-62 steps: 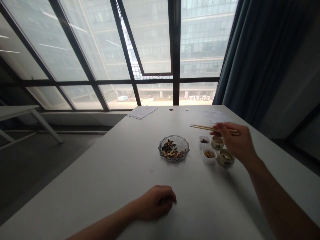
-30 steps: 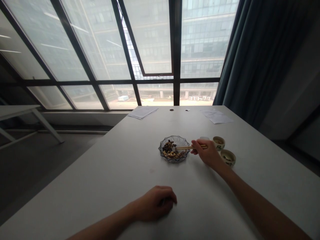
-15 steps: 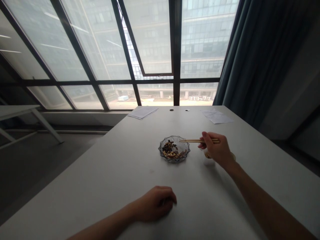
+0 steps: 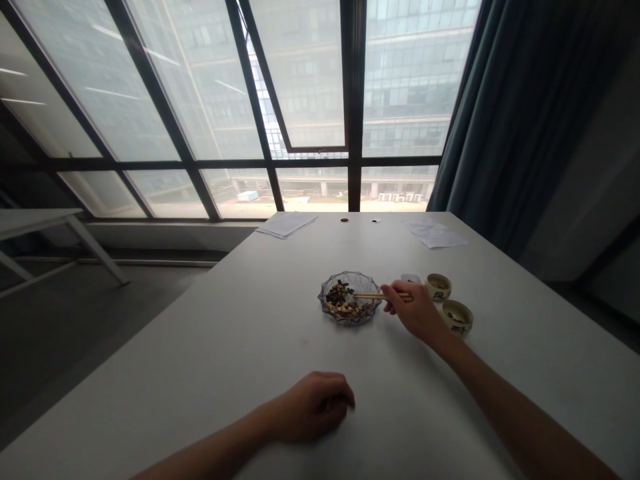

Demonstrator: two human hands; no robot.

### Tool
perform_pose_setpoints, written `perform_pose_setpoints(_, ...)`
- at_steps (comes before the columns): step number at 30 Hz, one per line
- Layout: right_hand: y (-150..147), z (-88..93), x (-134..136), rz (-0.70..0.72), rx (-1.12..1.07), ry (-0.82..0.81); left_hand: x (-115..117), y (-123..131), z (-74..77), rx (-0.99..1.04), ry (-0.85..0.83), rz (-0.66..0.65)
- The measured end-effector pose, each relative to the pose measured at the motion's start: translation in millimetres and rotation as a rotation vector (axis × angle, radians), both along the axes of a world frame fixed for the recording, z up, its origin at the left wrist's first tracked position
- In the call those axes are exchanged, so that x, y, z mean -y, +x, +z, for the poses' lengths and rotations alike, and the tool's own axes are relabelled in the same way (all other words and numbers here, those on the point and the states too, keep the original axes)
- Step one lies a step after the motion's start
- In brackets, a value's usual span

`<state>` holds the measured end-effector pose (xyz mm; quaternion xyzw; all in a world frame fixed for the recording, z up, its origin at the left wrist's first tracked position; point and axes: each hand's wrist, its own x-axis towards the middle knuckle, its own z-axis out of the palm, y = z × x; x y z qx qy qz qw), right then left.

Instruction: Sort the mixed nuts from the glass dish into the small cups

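Observation:
A clear glass bowl (image 4: 327,313) with a scalloped rim stands mid-table, holding a mix of dark seeds and pale nuts (image 4: 353,309). My right hand (image 4: 413,308) grips wooden chopsticks (image 4: 370,296) just right of the bowl, their tips over the contents near the dark pieces. Whether the tips pinch anything is too small to tell. Two small cream cups with dark characters, one farther back (image 4: 439,288) and one nearer (image 4: 457,319), stand right of that hand. My left hand (image 4: 317,407) rests on the table in front of the bowl, fingers curled, nothing visible in it.
The white table (image 4: 225,333) carries stacked papers (image 4: 286,225) at the back left and a loose sheet (image 4: 434,233) at the back right. A small white object (image 4: 411,278) is partly behind my right hand. Another table (image 4: 37,217) stands left, a curtain (image 4: 480,133) right.
My right hand has moved left and slightly down, bringing the chopstick tips farther into the bowl. The two cups, mostly hidden before, now show. My left hand stays put.

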<state>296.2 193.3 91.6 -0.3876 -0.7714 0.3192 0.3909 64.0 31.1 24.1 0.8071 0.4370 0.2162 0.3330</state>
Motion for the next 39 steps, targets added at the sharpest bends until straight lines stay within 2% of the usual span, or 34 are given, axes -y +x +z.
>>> perform_pose_setpoints(6, -3.8, -9.6, -2.5, -0.097, -0.04, 0.138, 0.1, 0.2, 1.0, 0.012, -0.008, -0.002)
perform_pose_setpoints(11, -4.8, -21.2, -10.3, -0.176, -0.158, 0.096, -0.1, 0.9, 3.7, -0.006, -0.008, -0.001)
perform_pose_setpoints(14, -3.5, -19.7, -13.1, -0.19, -0.215, 0.102, -0.2, 0.6, 1.8, 0.001, -0.005, 0.004)
perform_pose_setpoints(18, 3.5, -1.7, -10.6, -0.211, -0.258, 0.125, -0.1, -0.3, -0.8, 0.003, -0.009, 0.003)
perform_pose_setpoints(23, 33.6, 43.5, 0.5, -0.317, -0.278, 0.21, 0.0, -0.8, -1.1, -0.017, -0.015, -0.003)
perform_pose_setpoints(27, 65.6, 72.6, 4.5, -0.444, -0.121, 0.352, -0.5, -0.6, -0.3, -0.025, -0.012, -0.004)
perform_pose_setpoints(30, 77.7, 78.8, 0.5, -0.481, 0.005, 0.405, -0.6, -0.6, 0.4, -0.039, -0.01, 0.001)
perform_pose_setpoints(33, 77.7, 76.8, -5.2, -0.434, 0.075, 0.369, -0.5, -0.9, 0.9, -0.055, -0.022, 0.003)
perform_pose_setpoints(39, 69.9, 72.3, -2.8, -0.369, 0.036, 0.305, -0.7, -1.0, 1.6, -0.042, -0.022, 0.008)
